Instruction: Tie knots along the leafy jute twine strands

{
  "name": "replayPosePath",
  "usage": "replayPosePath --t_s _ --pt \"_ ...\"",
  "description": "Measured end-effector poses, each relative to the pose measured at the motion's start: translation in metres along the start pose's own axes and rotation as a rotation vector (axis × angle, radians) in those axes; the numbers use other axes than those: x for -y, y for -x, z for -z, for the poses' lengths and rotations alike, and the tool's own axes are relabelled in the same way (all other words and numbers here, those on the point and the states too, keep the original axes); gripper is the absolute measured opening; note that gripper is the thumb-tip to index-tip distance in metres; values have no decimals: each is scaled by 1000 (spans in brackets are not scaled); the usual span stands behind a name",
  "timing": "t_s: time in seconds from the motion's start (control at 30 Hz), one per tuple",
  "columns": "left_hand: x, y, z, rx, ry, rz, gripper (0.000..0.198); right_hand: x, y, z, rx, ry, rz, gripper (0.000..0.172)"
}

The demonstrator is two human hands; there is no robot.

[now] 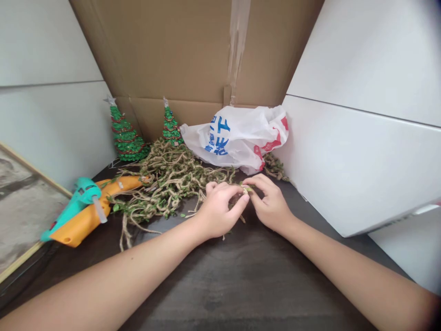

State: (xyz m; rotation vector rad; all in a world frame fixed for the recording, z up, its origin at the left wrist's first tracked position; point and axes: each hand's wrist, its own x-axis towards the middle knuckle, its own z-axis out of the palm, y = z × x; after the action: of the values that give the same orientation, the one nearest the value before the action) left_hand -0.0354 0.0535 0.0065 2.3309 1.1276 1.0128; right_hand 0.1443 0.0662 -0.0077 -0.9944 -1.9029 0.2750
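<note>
Just right of the middle, my left hand [221, 207] and my right hand [268, 201] meet fingertip to fingertip. Both are closed in a pinch on a short piece of twine with green leaves [245, 189], mostly hidden by the fingers. Behind and to the left lies a tangled heap of brown twine with small green leaves [172, 174], its loose ends trailing over the dark tabletop [220, 285]. My left hand is at the near right edge of that heap.
A crumpled white plastic bag [237, 138] lies behind my hands. Two small green Christmas trees [127, 133] stand at the back left. A teal and orange glue gun [82, 211] rests at left, near a wood-edged panel [20, 202]. White boxes [365, 165] and cardboard [165, 55] wall the space.
</note>
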Motion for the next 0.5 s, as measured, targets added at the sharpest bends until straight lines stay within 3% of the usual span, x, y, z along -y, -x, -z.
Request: replayPosePath --t_s 0.17,0.33,0.4,0.5 --pt "1 0 -2 -104 50 36 19 1 -1 0 57 -60 -28 17" --pt "4 -2 -3 -119 5 74 19 5 0 -1 115 -53 -7 21" --pt "5 -3 -4 -127 -36 120 19 5 1 -1 52 43 20 26" --pt "4 -4 -4 -159 -103 192 19 6 2 1 -150 271 104 38"
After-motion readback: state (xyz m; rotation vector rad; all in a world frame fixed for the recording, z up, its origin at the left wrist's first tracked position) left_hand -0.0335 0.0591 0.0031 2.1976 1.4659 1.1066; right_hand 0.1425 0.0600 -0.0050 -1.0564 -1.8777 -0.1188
